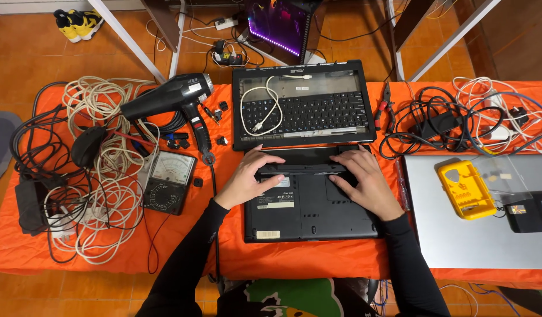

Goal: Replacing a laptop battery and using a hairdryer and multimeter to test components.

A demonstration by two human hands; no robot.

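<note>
Keyboard frame (304, 104) behind laptop base (309, 205); multimeter (168, 182) left.

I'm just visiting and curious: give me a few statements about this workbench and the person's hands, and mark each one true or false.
1. Both hands, the left hand and the right hand, rest on the black laptop base. True.
2. The right hand holds the pliers. False: the pliers lie on the orange cloth, apart from both hands.
3. A white cable lies across the keyboard panel. True.
4. The hair dryer is yellow. False: it is black.
5. The analog meter sits to the left of the left hand. True.
6. The yellow tool case lies on the floor. False: it lies on the silver laptop.
</note>
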